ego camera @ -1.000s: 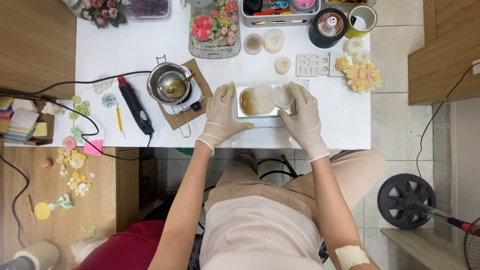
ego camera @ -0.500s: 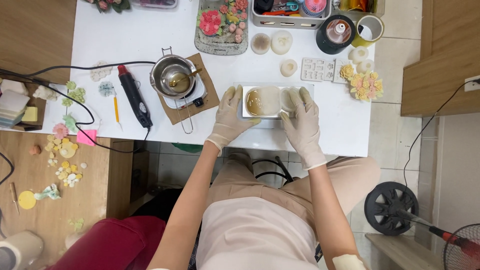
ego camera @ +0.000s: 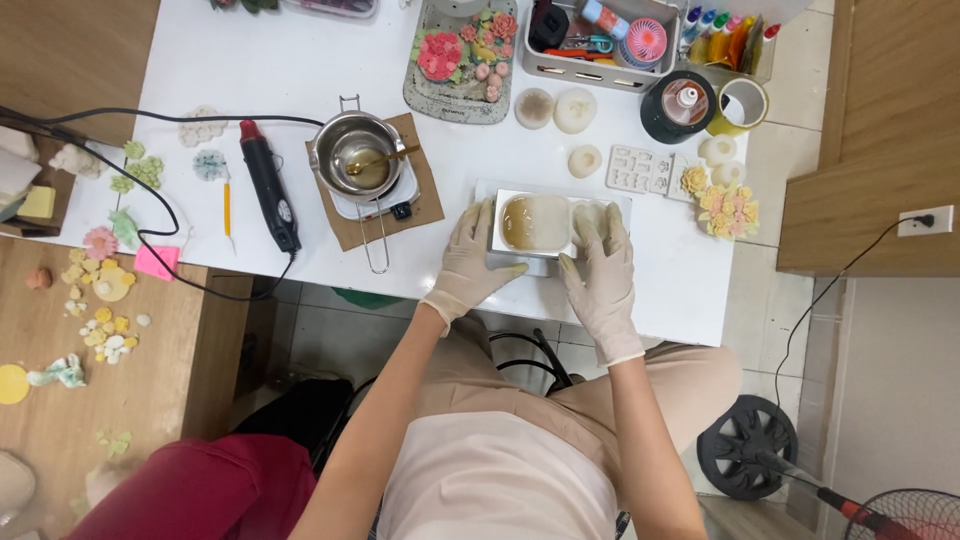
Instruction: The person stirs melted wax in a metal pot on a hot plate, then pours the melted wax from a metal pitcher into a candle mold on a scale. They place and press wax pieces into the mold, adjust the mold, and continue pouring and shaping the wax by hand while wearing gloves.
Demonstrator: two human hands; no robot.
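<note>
At the near edge of the white table (ego camera: 280,70), sitting just right of centre: a white rectangular mould (ego camera: 540,228) with a round well of brownish wax, half cloudy. Gripping its left end, the gloved left hand (ego camera: 470,262), fingers curled over the rim and thumb lying along the front wall. Pressing on its right end, the gloved right hand (ego camera: 598,268), fingers spread flat over the top and thumb reaching along the front edge. Standing just left of the mould on a brown mat (ego camera: 425,200), a small steel melting pot (ego camera: 358,152) with a spoon lying in it. Lying further left, a black heat gun (ego camera: 268,186) with its cord trailing off the table. Resting behind the mould, three pale round wax pieces (ego camera: 575,110) and a grey silicone mould (ego camera: 636,168). Sitting at the right, a cluster of yellow wax flowers (ego camera: 728,210).
</note>
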